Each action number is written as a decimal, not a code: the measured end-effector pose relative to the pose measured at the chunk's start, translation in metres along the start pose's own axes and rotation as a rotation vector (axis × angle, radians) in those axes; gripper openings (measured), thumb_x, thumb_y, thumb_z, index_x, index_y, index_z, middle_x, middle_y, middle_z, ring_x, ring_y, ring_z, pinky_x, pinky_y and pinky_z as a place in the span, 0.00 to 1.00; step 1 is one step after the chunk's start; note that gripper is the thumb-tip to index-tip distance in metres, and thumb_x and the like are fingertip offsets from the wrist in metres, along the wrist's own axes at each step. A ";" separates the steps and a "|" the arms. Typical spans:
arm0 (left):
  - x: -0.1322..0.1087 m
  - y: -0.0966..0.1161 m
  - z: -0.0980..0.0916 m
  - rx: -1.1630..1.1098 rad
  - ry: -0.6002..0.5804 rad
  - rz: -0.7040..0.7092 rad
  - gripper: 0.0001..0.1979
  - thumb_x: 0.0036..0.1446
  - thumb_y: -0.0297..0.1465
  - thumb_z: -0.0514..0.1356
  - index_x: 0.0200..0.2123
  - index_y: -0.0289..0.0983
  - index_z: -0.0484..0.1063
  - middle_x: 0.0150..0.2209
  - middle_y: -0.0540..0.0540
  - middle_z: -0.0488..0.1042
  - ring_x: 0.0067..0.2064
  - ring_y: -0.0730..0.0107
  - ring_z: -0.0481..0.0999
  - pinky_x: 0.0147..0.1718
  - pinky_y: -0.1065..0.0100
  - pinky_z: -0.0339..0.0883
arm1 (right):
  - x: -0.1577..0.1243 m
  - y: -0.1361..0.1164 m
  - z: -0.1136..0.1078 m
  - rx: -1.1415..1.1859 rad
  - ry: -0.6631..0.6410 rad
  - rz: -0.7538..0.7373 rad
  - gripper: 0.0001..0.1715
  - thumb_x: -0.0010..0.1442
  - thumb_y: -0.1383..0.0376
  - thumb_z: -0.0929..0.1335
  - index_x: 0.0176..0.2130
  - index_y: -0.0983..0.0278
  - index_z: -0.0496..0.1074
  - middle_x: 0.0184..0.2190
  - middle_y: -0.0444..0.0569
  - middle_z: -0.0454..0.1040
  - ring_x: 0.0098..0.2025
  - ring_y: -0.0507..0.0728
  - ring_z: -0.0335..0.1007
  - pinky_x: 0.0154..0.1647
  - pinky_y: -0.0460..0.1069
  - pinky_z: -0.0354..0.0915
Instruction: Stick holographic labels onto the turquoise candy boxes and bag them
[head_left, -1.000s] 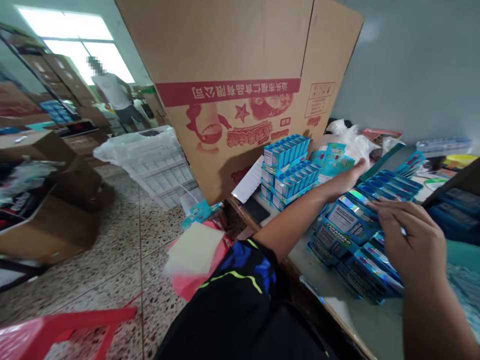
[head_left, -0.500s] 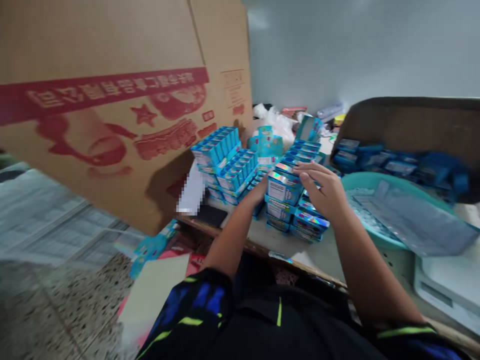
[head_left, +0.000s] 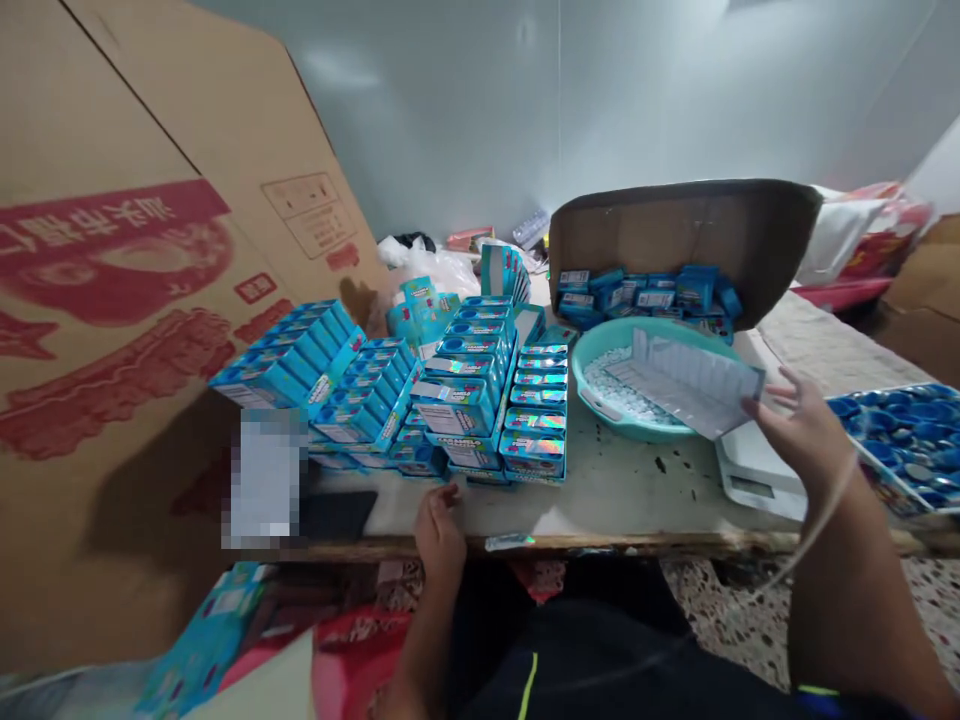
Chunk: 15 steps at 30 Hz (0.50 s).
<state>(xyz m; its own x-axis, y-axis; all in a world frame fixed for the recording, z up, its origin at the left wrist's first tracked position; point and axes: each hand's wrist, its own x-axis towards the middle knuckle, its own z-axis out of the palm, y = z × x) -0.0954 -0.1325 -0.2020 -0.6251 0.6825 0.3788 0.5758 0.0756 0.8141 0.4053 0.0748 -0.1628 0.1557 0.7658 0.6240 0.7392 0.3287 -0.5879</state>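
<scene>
My left hand (head_left: 440,530) is at the table's front edge, just before the stacked boxes. Its fingers are loosely bent and a little apart, with nothing visible in them. On the right, my right hand (head_left: 806,425) grips the near right end of a clear plastic tray (head_left: 679,385) with moulded slots. This tray slants over a turquoise basin (head_left: 637,432) of small pale wrapped pieces (head_left: 611,385). Several blue printed boxes stand in stacked rows in the middle: a tall stack (head_left: 457,405), a lower row (head_left: 534,455) beside it, and more rows (head_left: 281,355) to the left.
A big carton (head_left: 150,130) leans in from the left. Behind the basin an open carton (head_left: 690,215) holds blue packs (head_left: 652,298). A white scale (head_left: 750,485) sits under my right hand, beside a container of blue round pieces (head_left: 907,440). A dark flat object (head_left: 337,515) lies front left.
Both hands have left the stacked boxes. My left hand came back to the table edge; my right hand went right to the plastic tray. The view has turned right.
</scene>
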 end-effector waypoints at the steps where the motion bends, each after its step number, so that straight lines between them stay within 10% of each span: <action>1: -0.001 -0.001 0.002 0.026 -0.030 -0.035 0.28 0.70 0.48 0.41 0.40 0.36 0.73 0.38 0.36 0.80 0.37 0.55 0.81 0.41 0.54 0.77 | -0.004 0.004 0.001 0.009 -0.064 -0.021 0.34 0.57 0.55 0.74 0.59 0.66 0.73 0.40 0.59 0.81 0.32 0.62 0.77 0.28 0.52 0.66; 8: -0.003 0.012 0.007 0.243 -0.203 -0.022 0.23 0.68 0.42 0.44 0.32 0.40 0.75 0.34 0.38 0.81 0.40 0.54 0.80 0.43 0.57 0.72 | -0.030 -0.041 0.021 0.081 -0.161 -0.309 0.16 0.60 0.67 0.65 0.43 0.60 0.80 0.43 0.52 0.83 0.44 0.62 0.80 0.48 0.58 0.74; 15: -0.002 0.015 0.009 0.313 -0.207 0.007 0.22 0.68 0.40 0.44 0.33 0.39 0.75 0.35 0.38 0.81 0.40 0.55 0.80 0.43 0.60 0.71 | -0.044 -0.063 0.021 0.143 -0.014 -0.250 0.13 0.60 0.70 0.66 0.34 0.59 0.81 0.49 0.52 0.80 0.48 0.60 0.80 0.51 0.59 0.76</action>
<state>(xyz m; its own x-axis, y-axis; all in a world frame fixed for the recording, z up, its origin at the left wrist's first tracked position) -0.0809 -0.1267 -0.1950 -0.5193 0.8137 0.2613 0.7328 0.2667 0.6260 0.3380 0.0320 -0.1644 -0.0290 0.6585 0.7521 0.6538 0.5816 -0.4840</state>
